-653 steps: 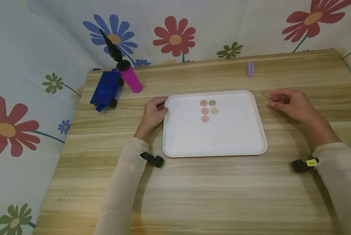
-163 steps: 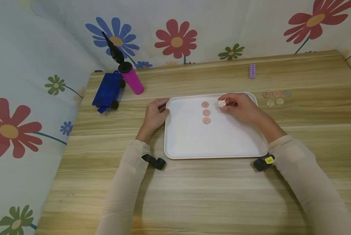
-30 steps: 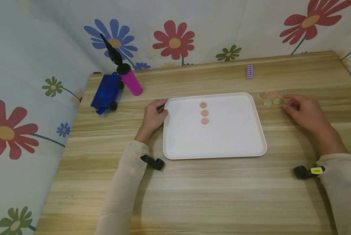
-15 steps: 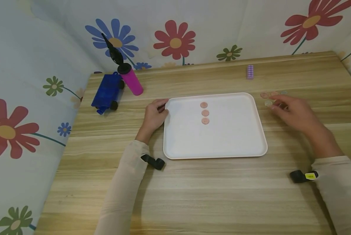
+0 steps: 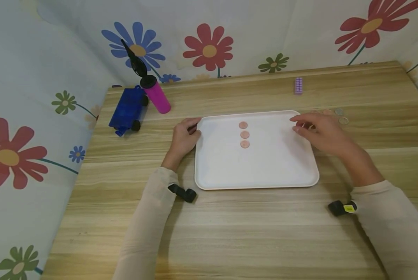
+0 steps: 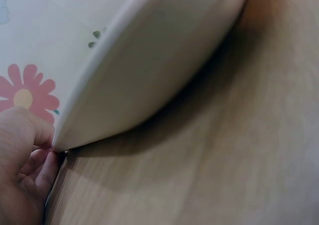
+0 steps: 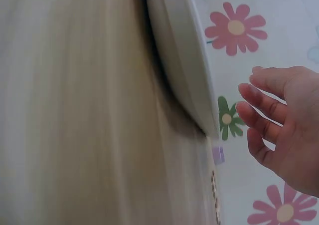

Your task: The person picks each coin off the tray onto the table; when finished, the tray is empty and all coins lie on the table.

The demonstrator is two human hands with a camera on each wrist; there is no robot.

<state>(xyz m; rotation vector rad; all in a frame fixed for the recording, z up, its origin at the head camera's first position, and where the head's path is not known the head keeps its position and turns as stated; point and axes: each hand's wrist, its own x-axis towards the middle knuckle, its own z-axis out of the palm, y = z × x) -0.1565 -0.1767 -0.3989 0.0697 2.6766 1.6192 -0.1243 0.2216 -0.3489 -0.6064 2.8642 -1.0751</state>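
Observation:
Three copper coins lie in a column on the white tray (image 5: 279,167), the middle coin (image 5: 245,134) between the other two. At the tray's upper left corner my left hand (image 5: 183,140) pinches the rim, with the thumb on the near side; the left wrist view shows the fingers (image 6: 46,172) at the edge. My right hand (image 5: 322,132) hovers over the tray's right edge, its fingers loosely bent and apart. Nothing shows between them in the right wrist view. Beyond it are more coins, among them a silver coin (image 5: 339,111) and a gold coin (image 5: 343,121); the hand partly hides the group.
A purple studded block (image 5: 298,86) lies near the back edge of the wooden table (image 5: 251,233). At the back left stand a blue toy cart (image 5: 127,109) with black wheels and a pink bottle (image 5: 157,97) with its black lid up. A flowered cloth (image 5: 244,31) hangs behind.
Two gold coins have left the tray since the oldest frame; 5.4 s ago the right hand held one. Within the last second that hand moved left from the coins to the tray's edge. The left hand stayed put.

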